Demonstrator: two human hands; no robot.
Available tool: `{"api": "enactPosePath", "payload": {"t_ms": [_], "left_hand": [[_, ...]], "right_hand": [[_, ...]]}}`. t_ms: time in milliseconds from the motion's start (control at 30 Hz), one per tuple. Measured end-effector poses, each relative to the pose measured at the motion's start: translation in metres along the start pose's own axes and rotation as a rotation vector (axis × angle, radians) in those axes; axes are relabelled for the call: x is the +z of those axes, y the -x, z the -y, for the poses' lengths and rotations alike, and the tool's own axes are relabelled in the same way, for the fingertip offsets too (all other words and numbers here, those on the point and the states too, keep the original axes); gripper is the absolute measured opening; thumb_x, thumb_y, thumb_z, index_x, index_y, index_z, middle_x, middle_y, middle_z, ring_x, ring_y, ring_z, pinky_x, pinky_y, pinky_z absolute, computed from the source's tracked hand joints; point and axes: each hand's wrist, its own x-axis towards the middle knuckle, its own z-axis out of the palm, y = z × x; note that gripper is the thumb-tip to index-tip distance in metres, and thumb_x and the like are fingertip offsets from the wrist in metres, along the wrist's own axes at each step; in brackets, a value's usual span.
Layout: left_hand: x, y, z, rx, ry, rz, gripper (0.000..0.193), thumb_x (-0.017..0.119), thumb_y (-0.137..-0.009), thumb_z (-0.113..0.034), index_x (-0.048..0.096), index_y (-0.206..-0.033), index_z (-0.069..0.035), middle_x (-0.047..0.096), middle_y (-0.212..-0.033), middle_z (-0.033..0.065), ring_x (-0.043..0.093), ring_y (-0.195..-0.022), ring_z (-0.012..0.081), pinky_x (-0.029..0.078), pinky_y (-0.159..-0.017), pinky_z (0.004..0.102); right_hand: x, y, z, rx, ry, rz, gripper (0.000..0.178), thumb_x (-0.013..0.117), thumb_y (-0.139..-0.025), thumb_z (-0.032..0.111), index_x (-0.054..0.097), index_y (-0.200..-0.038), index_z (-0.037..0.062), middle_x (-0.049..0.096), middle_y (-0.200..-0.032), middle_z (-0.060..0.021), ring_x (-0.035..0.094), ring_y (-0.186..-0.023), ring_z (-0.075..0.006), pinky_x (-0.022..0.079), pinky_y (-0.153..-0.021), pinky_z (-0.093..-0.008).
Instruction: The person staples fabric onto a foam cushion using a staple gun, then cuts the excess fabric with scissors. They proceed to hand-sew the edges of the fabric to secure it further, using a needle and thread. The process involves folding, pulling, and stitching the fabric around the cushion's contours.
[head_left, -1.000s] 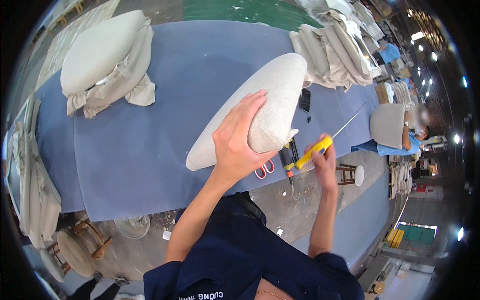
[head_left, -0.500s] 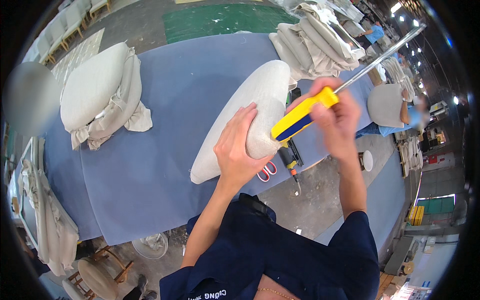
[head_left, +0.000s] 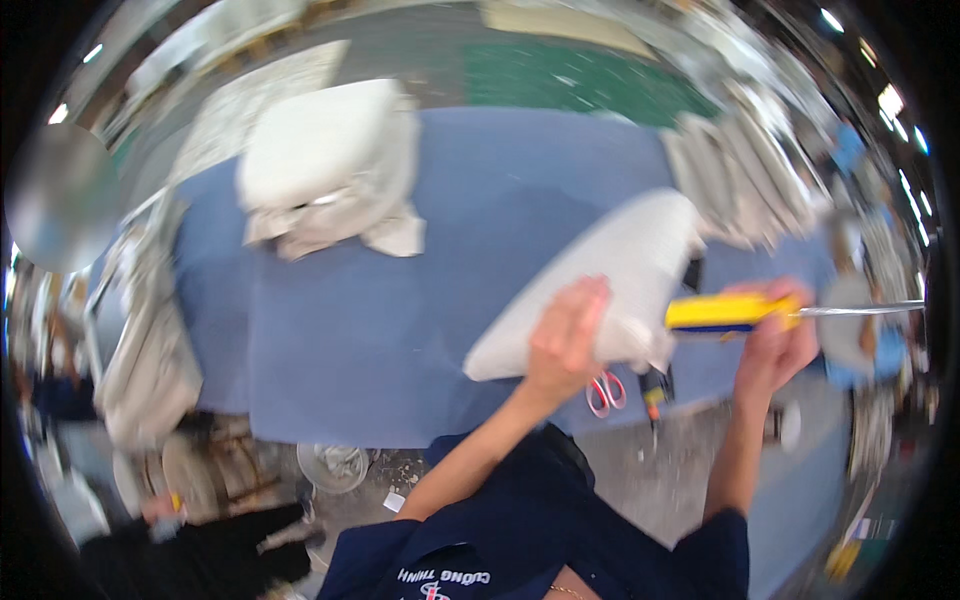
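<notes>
A light grey fabric-covered seat cushion [head_left: 625, 255] is tilted up on the blue-grey table. My left hand [head_left: 568, 340] grips its near edge, fingers spread over the fabric. My right hand [head_left: 782, 345] is closed round a screwdriver [head_left: 720, 312] with a yellow and dark blue handle. The handle's butt end is beside the cushion's right edge; whether they touch I cannot tell. Its long metal shaft points away to the right. Red-handled scissors [head_left: 606, 393] lie just below the cushion, next to a black tool [head_left: 655, 385] with an orange fitting, partly hidden.
Stacked cushions with loose fabric [head_left: 325, 150] sit at the table's [head_left: 340, 340] far left. More grey covers [head_left: 740, 180] are piled at the far right. A white bucket [head_left: 333, 468] stands on the floor by the near edge. Other people appear at lower left and far right.
The view has swung, shifting the scene rightward and blurring it. The screwdriver has turned from pointing up and right to nearly level. My left hand stays on the cushion.
</notes>
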Motion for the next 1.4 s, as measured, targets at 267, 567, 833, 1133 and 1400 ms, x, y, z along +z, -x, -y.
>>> {"api": "enactPosePath", "payload": {"t_ms": [267, 567, 833, 1133, 1400], "left_hand": [[-0.065, 0.001, 0.010, -0.316, 0.045, -0.077, 0.064, 0.087, -0.067, -0.015, 0.063, -0.125, -0.003, 0.070, -0.120, 0.0140, 0.070, -0.107, 0.0323, 0.057, -0.090, 0.0404], [-0.111, -0.036, -0.063, -0.446, -0.118, 0.038, 0.076, 0.084, -0.063, -0.015, 0.057, -0.133, -0.007, 0.065, -0.125, 0.0170, 0.065, -0.112, 0.0368, 0.052, -0.095, 0.0454], [-0.148, -0.057, -0.070, 0.035, -0.319, 0.235, 0.075, 0.078, -0.060, -0.010, 0.060, -0.133, -0.020, 0.045, -0.147, 0.0128, 0.044, -0.136, 0.0406, 0.044, -0.106, 0.0491], [-0.143, -0.049, -0.040, 0.092, -0.337, 0.029, 0.046, 0.062, -0.061, 0.000, 0.063, -0.106, -0.009, 0.055, -0.138, 0.0160, 0.051, -0.130, 0.0439, 0.048, -0.103, 0.0526], [-0.147, -0.046, -0.033, 0.138, -0.222, -0.003, 0.042, 0.064, -0.072, 0.002, 0.054, -0.112, -0.007, 0.057, -0.138, 0.0223, 0.053, -0.129, 0.0485, 0.046, -0.106, 0.0560]], "right_hand": [[-0.038, 0.070, -0.137, 0.338, -0.058, -0.381, 0.031, 0.051, -0.096, 0.027, 0.064, -0.107, 0.0003, 0.061, -0.091, -0.0087, 0.058, -0.078, -0.0191, 0.048, -0.067, -0.0336], [-0.018, 0.280, -0.320, 0.807, 0.296, 0.430, 0.033, 0.064, -0.093, 0.019, 0.067, -0.114, -0.0060, 0.066, -0.092, -0.0103, 0.061, -0.082, -0.0207, 0.049, -0.075, -0.0331], [0.019, 0.271, -0.312, 0.439, 0.733, 0.378, 0.035, 0.072, -0.084, 0.013, 0.065, -0.116, 0.0010, 0.062, -0.087, -0.0196, 0.062, -0.085, -0.0376, 0.049, -0.080, -0.0490], [-0.001, 0.373, -0.278, 0.418, 0.473, 0.657, 0.056, 0.079, -0.075, 0.016, 0.051, -0.121, 0.0017, 0.052, -0.121, -0.0243, 0.057, -0.108, -0.0472, 0.049, -0.088, -0.0517], [-0.012, 0.356, -0.290, 0.516, 0.558, 0.712, 0.059, 0.083, -0.071, 0.013, 0.053, -0.121, 0.0018, 0.064, -0.106, -0.0235, 0.062, -0.102, -0.0465, 0.050, -0.084, -0.0515]]}}
